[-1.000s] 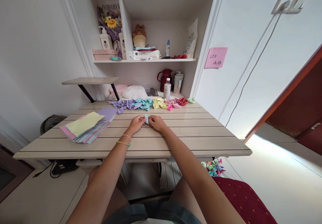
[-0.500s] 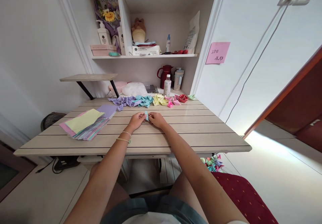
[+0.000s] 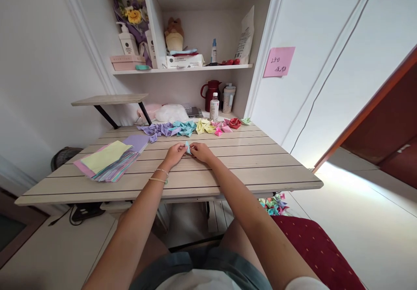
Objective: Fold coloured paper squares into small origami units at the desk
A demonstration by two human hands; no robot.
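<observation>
My left hand (image 3: pixel 175 154) and my right hand (image 3: pixel 201 152) meet at the middle of the wooden table (image 3: pixel 247 168), fingers pinched together on a small light-blue folded paper piece (image 3: pixel 188 147) held just above the tabletop. A row of folded paper pieces (image 3: pixel 192 127) in purple, blue, yellow, pink and red lies along the table's far edge. A fanned stack of coloured paper sheets (image 3: pixel 109 162) rests to the left of my left hand.
Behind the table stand a dark red jug (image 3: pixel 211 94), a small bottle (image 3: pixel 214 106) and a white plastic bag (image 3: pixel 172 112). Shelves above hold bottles and boxes. More folded pieces (image 3: pixel 273 204) lie on the floor at right, beside a red seat (image 3: pixel 312 251).
My hands stay pinched on the blue piece with small finger shifts. The camera has tilted and drifted slightly, sliding the scene left and up.
</observation>
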